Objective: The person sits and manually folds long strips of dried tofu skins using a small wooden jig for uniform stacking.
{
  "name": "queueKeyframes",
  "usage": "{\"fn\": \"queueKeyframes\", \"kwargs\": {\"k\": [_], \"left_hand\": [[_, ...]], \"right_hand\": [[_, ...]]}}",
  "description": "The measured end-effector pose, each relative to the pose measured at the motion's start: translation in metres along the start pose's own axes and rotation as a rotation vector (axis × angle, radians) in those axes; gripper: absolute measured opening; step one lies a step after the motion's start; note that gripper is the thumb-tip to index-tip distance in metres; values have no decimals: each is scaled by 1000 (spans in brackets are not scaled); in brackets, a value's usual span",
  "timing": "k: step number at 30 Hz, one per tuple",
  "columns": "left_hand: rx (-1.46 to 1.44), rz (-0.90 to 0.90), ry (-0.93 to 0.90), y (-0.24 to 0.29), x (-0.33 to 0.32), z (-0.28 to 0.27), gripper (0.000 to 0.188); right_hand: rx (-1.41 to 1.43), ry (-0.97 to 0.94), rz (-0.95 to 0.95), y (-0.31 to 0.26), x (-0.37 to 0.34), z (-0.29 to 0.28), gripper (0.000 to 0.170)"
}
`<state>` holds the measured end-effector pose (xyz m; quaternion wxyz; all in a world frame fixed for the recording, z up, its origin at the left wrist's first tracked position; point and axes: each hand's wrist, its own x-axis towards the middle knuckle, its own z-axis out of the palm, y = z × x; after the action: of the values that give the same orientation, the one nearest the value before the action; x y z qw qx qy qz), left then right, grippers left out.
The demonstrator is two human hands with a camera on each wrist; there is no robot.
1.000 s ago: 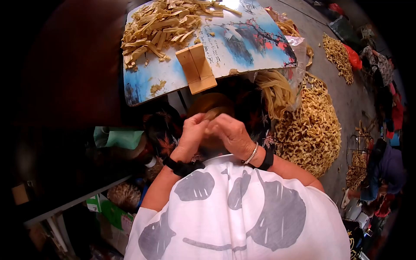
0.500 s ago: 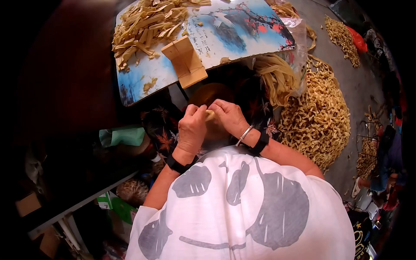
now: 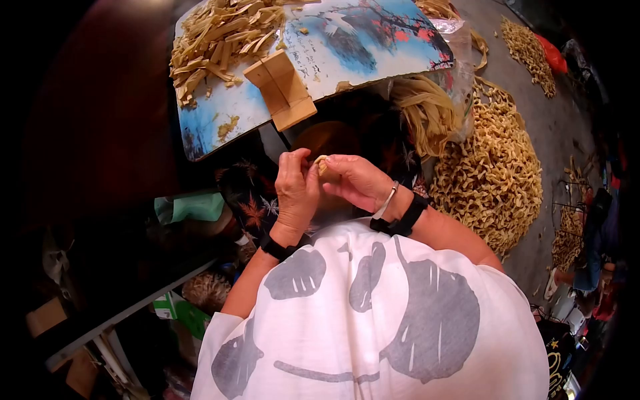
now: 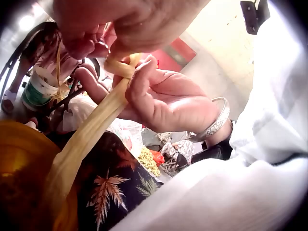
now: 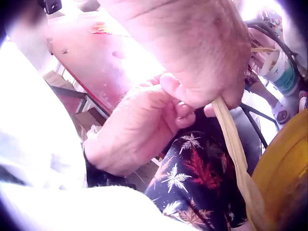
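Note:
In the head view my left hand (image 3: pixel 295 187) and right hand (image 3: pixel 360 183) meet above my lap, fingertips close together. Between them is a pale yellow strip of tofu skin (image 4: pixel 91 122), its upper end looped into a small knot. The left wrist view shows my right thumb and fingers pinching the strip at this loop (image 4: pixel 126 66), with my left fingers right above it. From the knot the long tail hangs down to an amber basin (image 4: pixel 21 149) on my lap. The right wrist view shows my right hand covering the knot, and the tail (image 5: pixel 236 149) below it.
Ahead stands a painted tabletop (image 3: pixel 380 60) with a heap of cut strips (image 3: pixel 220 47) and an angled wooden block (image 3: pixel 280 90). Long strips (image 3: pixel 427 113) hang at its right edge. Heaped knots (image 3: pixel 490 180) lie on the right; another person (image 3: pixel 587 267) is beyond.
The right hand has turned so that its palm shows, and the small loop now appears between the fingertips. The view has shifted a little, moving the table left.

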<state>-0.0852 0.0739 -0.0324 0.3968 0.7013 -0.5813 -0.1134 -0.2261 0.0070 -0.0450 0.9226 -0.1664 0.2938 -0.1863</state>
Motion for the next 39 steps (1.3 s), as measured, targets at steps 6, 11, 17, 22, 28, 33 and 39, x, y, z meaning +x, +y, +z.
{"fn": "queueKeyframes", "kwargs": {"k": [6,11,17,22,28,33,39], "left_hand": [[-197,-16,-26,0,-4,-4,10],[-193,-58,14,-11,13,-30,6],[-1012,-637,-156,-38,5,-27,13],[-1033,-624,-187,-16,-4,-10,19],[-1092,-634,-287,-22,-5,-17,19],[-1021,-651,-337,-15,-8,-25,18],[-726,-442,-283,-3,-9,-29,15]], "right_hand": [[-322,85,-197,9,11,7,20],[-1293,239,-557,-3,-8,9,21],[-1130,286,-590,8,-14,22,12],[-1330,272,-920,18,5,19,18],[-1327,205,-711,-7,5,21,33],[-978,158,-653,-11,17,12,33],[-800,135,-487,-12,18,18,18]]}}
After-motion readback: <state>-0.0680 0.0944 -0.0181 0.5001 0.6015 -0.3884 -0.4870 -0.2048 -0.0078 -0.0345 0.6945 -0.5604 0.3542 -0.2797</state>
